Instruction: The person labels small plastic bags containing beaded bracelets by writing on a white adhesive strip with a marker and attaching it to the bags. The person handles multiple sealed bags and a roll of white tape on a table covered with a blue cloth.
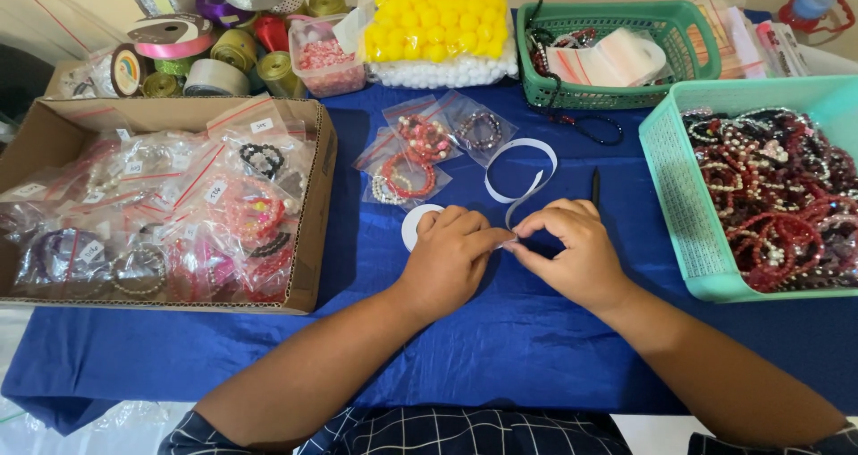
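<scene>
- Centrally, a white ribbon strip [518, 173] is pinched between left hand [450, 256] and right hand [572, 254], kept taut for handling.
- Bagged bracelets [420, 155] are laid just above, within reach.

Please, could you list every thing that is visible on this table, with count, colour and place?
ribbon strip: one, white, curling at centre, pinched by both hands
tape roll: one, white, under left hand
pen: one, black, beside right hand
bagged bracelets: several, red and dark, centre back
cardboard box: one, brown, left, full of bagged bracelets
light basket: one, mint, right, full of bead bracelets
green basket: one, back
pompom bag: one, yellow and white, back
ribbon spools: many, mixed, back left
tablecloth: one, blue
left hand: on ribbon
right hand: on ribbon
</scene>
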